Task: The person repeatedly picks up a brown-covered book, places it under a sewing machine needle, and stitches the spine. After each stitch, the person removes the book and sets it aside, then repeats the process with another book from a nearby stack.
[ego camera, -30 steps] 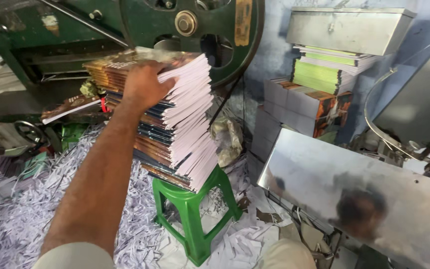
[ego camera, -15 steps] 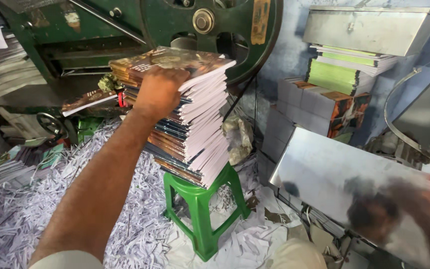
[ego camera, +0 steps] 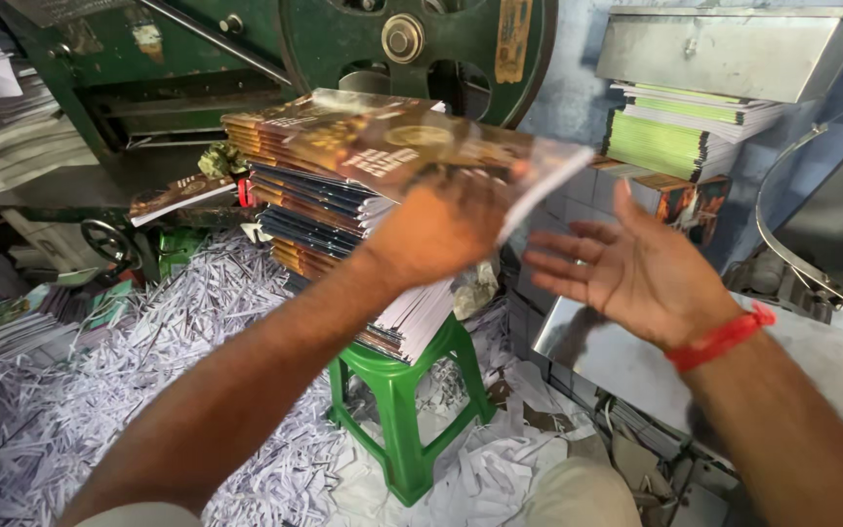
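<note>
Item: glossy booklet (ego camera: 412, 146), thin, light, likely slippery and floppy (best gripped along the spine edge), pinched at its near edge by the left hand (ego camera: 441, 229) above the booklet stack (ego camera: 334, 224) on a green stool (ego camera: 397, 410); right hand (ego camera: 626, 268) spread, holding nothing.

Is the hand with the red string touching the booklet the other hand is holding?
Apart. The head view shows the right hand open with fingers spread, and background shows between its fingertips and the edge of the booklet lifted by the left hand.
</note>
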`<state>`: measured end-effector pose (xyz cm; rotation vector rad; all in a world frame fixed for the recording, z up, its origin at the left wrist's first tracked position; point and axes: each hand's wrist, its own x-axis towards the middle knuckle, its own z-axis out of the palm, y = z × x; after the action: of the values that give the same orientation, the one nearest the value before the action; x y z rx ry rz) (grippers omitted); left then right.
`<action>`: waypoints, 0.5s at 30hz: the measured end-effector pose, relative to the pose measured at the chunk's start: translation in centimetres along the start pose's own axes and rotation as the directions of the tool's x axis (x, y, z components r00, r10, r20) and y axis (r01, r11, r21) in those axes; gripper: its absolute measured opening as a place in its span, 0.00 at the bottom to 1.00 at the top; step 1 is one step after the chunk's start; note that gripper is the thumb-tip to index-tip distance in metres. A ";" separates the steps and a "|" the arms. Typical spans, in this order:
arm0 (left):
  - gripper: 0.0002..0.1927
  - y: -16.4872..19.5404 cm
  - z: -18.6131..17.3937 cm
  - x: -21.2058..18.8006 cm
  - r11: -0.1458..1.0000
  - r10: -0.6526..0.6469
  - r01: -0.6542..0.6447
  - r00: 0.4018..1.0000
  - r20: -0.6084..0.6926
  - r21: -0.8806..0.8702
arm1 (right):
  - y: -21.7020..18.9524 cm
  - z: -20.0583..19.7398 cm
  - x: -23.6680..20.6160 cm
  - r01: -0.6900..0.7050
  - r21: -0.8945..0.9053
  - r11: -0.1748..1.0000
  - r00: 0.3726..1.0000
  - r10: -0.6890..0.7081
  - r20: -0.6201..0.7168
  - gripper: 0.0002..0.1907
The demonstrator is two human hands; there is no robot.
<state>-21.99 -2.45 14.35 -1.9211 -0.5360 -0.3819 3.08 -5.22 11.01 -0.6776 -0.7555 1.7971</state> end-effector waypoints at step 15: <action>0.40 13.4 -2.5 8.5 0.680 0.132 -0.101 0.991 -0.015 -0.726 | -1.0 -15.0 -5.5 0.553 -0.421 0.719 0.737 -0.658 -0.156 0.16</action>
<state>-7.74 -7.71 9.10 -2.7319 -0.2881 -0.5274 16.54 -7.46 2.69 -0.7885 -0.9657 0.9234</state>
